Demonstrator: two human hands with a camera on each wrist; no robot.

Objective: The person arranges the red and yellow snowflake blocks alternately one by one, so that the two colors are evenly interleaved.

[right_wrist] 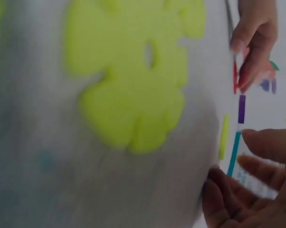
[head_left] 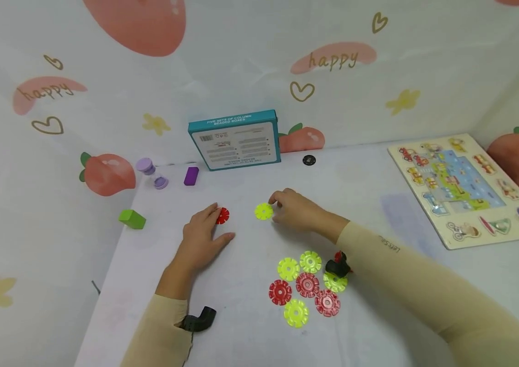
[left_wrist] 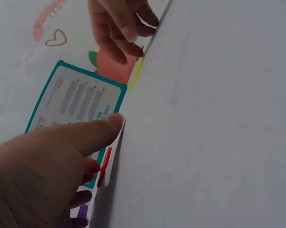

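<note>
A red notched disc (head_left: 223, 215) lies flat on the table, with my left hand (head_left: 200, 238) beside it. The fingertips of that hand touch or partly cover the disc's left edge, and the thumb points away to the right. To the right of it lies a yellow notched disc (head_left: 264, 211). My right hand (head_left: 297, 210) is at its right edge, with loosely bent fingers and nothing visible between them; whether they touch the disc I cannot tell. In the right wrist view, the thumb and fingers stand apart near the yellow disc (right_wrist: 224, 137).
Several more red and yellow discs (head_left: 307, 285) lie nearer me, below the right forearm. Behind stand a teal-edged box (head_left: 236, 142), a purple block (head_left: 191, 176) and an hourglass (head_left: 153, 173). A black chip (head_left: 308, 160), green block (head_left: 132, 218) and picture puzzle board (head_left: 454, 229) are farther out.
</note>
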